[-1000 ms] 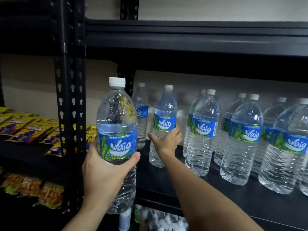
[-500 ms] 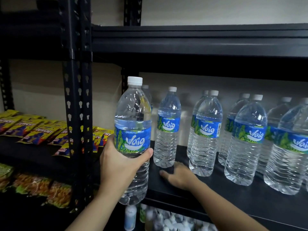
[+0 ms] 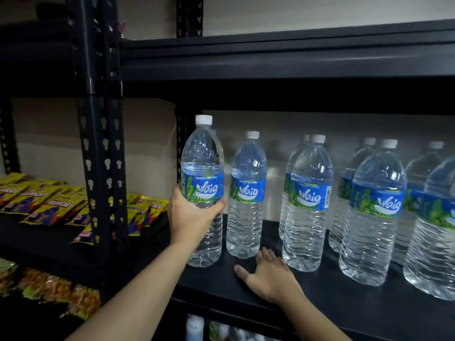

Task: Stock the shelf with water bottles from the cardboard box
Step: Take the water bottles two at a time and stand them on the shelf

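Left hand (image 3: 190,219) with held bottle (image 3: 203,168) now rightward beside the standing bottle (image 3: 247,205); right hand (image 3: 270,279) down flat on shelf (image 3: 344,303).

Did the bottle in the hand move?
Yes. The held bottle went right, away from the black post, closer to the nearest standing bottle.

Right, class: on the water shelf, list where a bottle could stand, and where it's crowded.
Free: the gap between the lone standing bottle and the next pair, behind the right hand; also the front strip of the shelf. Crowded: the right side, bottles two deep.
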{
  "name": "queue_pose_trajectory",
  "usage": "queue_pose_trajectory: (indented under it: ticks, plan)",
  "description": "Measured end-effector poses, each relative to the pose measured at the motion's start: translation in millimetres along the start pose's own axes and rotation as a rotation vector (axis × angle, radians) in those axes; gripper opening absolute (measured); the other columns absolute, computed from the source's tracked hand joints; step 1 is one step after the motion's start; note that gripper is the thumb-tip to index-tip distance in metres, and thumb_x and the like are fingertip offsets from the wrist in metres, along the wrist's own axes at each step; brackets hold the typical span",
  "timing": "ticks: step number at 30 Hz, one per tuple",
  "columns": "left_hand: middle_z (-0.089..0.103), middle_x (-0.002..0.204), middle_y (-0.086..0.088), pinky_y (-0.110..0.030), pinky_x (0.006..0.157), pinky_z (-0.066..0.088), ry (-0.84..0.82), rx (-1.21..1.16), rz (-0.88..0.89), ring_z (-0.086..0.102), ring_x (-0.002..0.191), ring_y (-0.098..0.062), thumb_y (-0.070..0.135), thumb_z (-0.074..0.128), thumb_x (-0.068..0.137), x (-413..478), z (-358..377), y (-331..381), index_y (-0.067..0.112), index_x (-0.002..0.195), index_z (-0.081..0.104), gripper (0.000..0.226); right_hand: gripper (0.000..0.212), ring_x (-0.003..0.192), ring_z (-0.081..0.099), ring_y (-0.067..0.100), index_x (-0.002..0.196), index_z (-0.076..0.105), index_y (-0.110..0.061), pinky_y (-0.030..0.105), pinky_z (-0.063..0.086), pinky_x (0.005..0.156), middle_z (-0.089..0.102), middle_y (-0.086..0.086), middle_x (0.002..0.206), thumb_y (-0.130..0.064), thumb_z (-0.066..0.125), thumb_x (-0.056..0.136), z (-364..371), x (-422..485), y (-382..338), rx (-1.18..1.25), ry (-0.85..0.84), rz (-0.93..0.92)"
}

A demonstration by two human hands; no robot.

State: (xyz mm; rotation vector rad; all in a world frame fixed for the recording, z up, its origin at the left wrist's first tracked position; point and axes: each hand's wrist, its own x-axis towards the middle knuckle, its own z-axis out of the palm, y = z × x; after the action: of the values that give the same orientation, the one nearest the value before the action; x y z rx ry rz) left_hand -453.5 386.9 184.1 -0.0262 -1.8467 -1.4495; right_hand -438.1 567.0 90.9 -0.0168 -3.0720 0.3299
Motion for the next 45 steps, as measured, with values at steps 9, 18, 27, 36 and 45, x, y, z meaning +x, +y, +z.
queue_pose_trajectory:
  ticks: [9,18,27,36,45]
  plan:
    - [0.070,0.098,0.003,-0.033,0.084,0.057,-0.132,0.015,-0.025,0.069,0.089,-0.015,0.036,0.095,0.049,24,15,-39,0.020,0.106,0.053,0.073,0.099,0.153,0.007,0.020,0.156,0.015,-0.007,0.037,0.007,0.124,0.010,0.008,0.165,-0.076,0.032,0.088,-2,0,1,0.017,0.002,-0.004]
    - [0.041,0.126,0.005,-0.025,0.097,0.036,-0.340,0.038,-0.153,0.045,0.116,-0.013,0.041,0.087,0.067,11,4,-59,0.020,0.138,0.021,0.100,0.098,0.152,0.008,0.020,0.156,0.017,-0.008,0.036,0.007,0.124,0.011,0.007,0.165,-0.076,0.033,0.088,-2,-2,1,0.027,0.008,0.003]
    - [0.037,0.135,0.000,-0.038,0.108,0.034,-0.339,0.117,-0.225,0.036,0.133,-0.023,0.055,0.082,0.065,-1,2,-93,0.036,0.145,0.034,0.095,0.097,0.153,0.007,0.020,0.156,0.018,-0.009,0.037,0.007,0.124,0.012,0.007,0.165,-0.075,0.035,0.087,-2,-1,0,0.044,0.017,0.010]
    - [0.051,0.141,-0.005,-0.041,0.107,0.041,-0.349,0.116,-0.297,0.047,0.129,-0.025,0.058,0.078,0.068,-1,2,-97,0.022,0.147,0.034,0.097,0.097,0.152,0.008,0.020,0.156,0.018,-0.009,0.036,0.009,0.124,0.012,0.008,0.165,-0.075,0.035,0.087,-2,-1,0,0.059,0.017,0.008]
    - [0.025,0.158,-0.010,-0.036,0.114,0.027,-0.411,0.240,-0.249,0.028,0.144,-0.027,0.051,0.062,0.087,2,12,-100,0.014,0.155,0.020,0.088,0.098,0.153,0.007,0.020,0.156,0.018,-0.008,0.036,0.008,0.124,0.011,0.007,0.165,-0.075,0.035,0.087,-3,-1,0,0.058,0.010,0.018]
